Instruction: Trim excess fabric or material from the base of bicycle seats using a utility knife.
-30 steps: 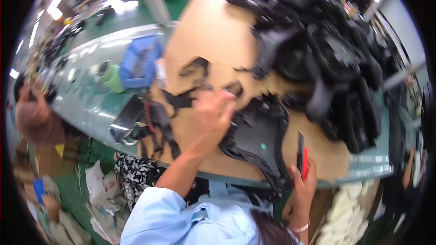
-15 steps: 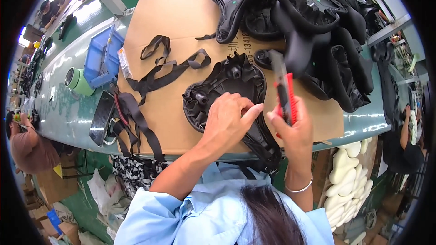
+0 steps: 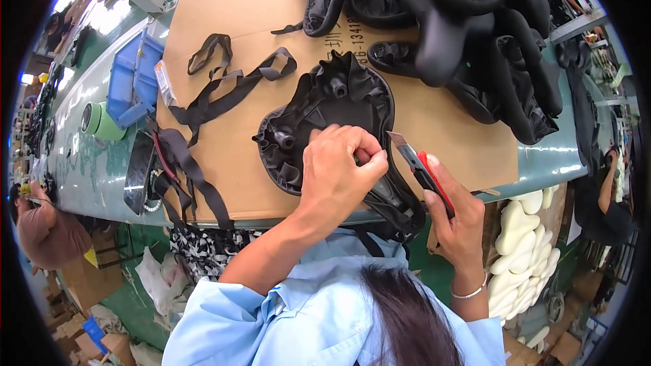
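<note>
An upside-down black bicycle saddle (image 3: 325, 112) lies at the table's front edge, its gathered cover edge showing around the hollow underside. My left hand (image 3: 339, 166) is over the saddle's middle, fingers curled and thumb against the forefinger. Whatever that pinch may hold is hidden. In my right hand (image 3: 458, 217) is a red and black utility knife (image 3: 428, 179), blade out and pointing up and left. The blade's tip is just right of the saddle's rim, close to my left hand.
More black saddles (image 3: 468, 34) are heaped at the back right on the cardboard sheet (image 3: 230, 7). Black straps (image 3: 230, 95) lie to the left, near a blue bin (image 3: 133, 81), a green cup (image 3: 102, 122) and a phone (image 3: 137, 176). Cream foam pads (image 3: 525, 257) are below right.
My right hand has moved down and right with the knife, whose blade now tilts left. My left hand stays over the saddle, its thumb and forefinger now curled together. The whole view has shifted slightly.
</note>
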The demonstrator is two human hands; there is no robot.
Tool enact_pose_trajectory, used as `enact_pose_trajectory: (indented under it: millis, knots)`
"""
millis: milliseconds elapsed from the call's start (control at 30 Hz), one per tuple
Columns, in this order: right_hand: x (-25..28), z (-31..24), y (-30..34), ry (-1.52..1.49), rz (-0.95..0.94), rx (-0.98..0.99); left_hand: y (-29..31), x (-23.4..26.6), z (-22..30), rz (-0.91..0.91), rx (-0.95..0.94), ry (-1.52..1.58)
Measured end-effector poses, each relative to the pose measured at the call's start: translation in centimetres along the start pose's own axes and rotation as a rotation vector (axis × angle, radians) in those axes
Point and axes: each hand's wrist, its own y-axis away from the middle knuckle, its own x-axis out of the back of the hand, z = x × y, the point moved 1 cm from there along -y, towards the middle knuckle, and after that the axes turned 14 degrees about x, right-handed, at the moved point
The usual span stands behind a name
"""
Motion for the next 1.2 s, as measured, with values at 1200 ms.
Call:
enact_pose_trajectory:
  millis: [1200]
  knots:
    - [4.6,-2.5,1.8,-0.171,-0.5,-0.33,-0.6,2.1,-1.8,-0.428,0.227,0.687]
